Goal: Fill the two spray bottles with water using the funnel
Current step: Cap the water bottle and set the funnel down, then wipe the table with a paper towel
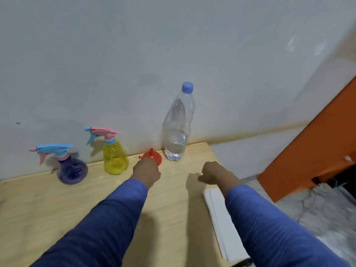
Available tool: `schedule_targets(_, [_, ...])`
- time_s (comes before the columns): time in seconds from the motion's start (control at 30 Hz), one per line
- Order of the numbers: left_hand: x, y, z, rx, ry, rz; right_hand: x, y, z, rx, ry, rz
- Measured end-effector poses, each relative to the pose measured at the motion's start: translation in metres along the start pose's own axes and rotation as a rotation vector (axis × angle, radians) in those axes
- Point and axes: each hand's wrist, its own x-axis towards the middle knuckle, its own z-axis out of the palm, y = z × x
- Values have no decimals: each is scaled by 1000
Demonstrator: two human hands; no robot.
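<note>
Both arms, in blue sleeves, are being held out over the wooden table [57,205]. The left hand [147,171] is curled shut just in front of the red funnel [154,157] and is partly hiding it; whether the funnel is being touched cannot be told. The right hand [212,173] is loosely fisted, nothing being held.

The funnel is lying wide end down, between the yellow spray bottle [115,158] and the clear water bottle [178,128]. The water bottle is standing upright at the wall, blue cap on, partly filled. The purple spray bottle [71,170] is standing furthest left. Both sprayer heads are still screwed on.

A folded white cloth [221,220] is lying at the table's right edge, partly covered by the right sleeve. An orange panel [317,151] is leaning off to the right.

No labels or readable writing are being shown.
</note>
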Motion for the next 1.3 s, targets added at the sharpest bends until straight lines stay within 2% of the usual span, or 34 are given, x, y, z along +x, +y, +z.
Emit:
schedule_targets(0.17, [-26, 37, -2, 195, -3, 283, -43, 20, 14, 47, 49, 96])
schedule_targets(0.47, [-78, 111, 60, 147, -165, 613, -104, 75, 89, 233, 66, 284])
schedule_targets(0.63, [-90, 128, 113, 46, -250, 781, -129, 85, 137, 415, 88, 296])
schedule_targets(0.93, [-82, 126, 155, -130, -195, 826, -132, 79, 189, 595, 292, 261])
schedule_targets(1.3, [-75, 122, 164, -255, -212, 752, -127, 78, 194, 545, 471, 255])
